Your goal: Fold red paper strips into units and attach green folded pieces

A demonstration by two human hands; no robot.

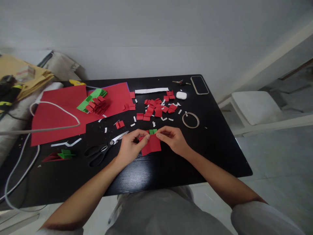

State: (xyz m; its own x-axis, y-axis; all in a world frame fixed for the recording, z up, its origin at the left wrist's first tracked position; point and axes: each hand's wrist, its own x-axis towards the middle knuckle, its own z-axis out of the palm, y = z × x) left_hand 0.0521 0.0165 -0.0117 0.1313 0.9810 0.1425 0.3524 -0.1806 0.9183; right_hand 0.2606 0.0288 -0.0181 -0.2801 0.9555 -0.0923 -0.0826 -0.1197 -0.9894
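Note:
Between both hands is a creased red paper piece (152,146), held near the table's front, with a small green paper piece (153,131) at its top edge. My left hand (133,143) pinches its left side, thumb over the red paper. On the other side, my right hand (172,138) pinches near the upper right corner. Fingertips hide part of the join between red and green. Black-handled scissors (105,148) lie just left of my left hand, blades partly spread. Beyond the hands sits a loose pile of small folded red paper pieces (154,107) among white paper scraps.
Large red sheets (58,114) cover the table's left, with folded green paper (91,99) on them. A white cable (55,129) loops across. A tape roll (190,125), white case (181,95), phone (200,85) and keys (181,82) lie right. A folded red-green piece (60,156) rests front left.

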